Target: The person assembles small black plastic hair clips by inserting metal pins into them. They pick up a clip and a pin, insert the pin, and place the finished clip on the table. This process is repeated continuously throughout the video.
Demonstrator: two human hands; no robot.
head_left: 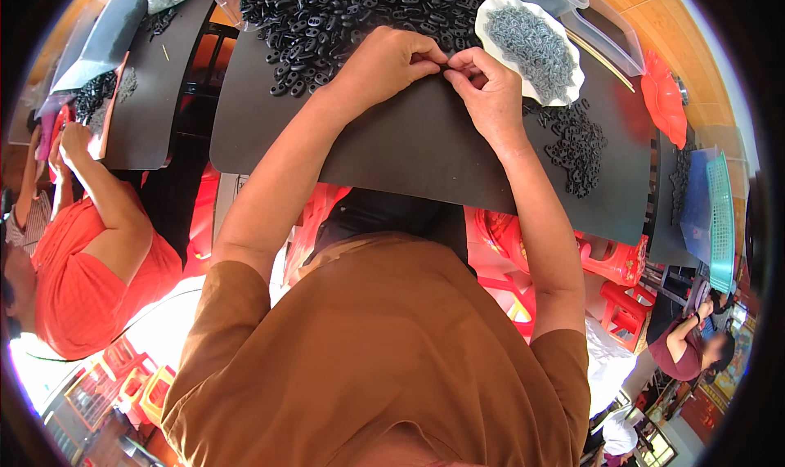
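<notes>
My left hand point(390, 65) and my right hand point(491, 93) meet over the dark table point(392, 152), thumbs and forefingers pinched together. Between their fingertips is a small dark piece point(444, 67), mostly hidden by the fingers. Beyond my hands spreads a large heap of black oval plastic pieces with holes point(327, 17). Close to my right hand stands a white scalloped dish point(575, 81) full of tiny grey, shiny pieces point(531, 54). A smaller pile of black pieces point(576, 150) lies on the tabletop right of my right forearm.
A clear plastic bin point(609, 38) sits beyond the dish, with thin sticks point(601, 60) beside it. A red scalloped dish point(663, 99) and a turquoise basket point(719, 222) are at the right. On the left, a person in red point(98, 262) works at another table point(151, 99). Red stools point(625, 312) stand around.
</notes>
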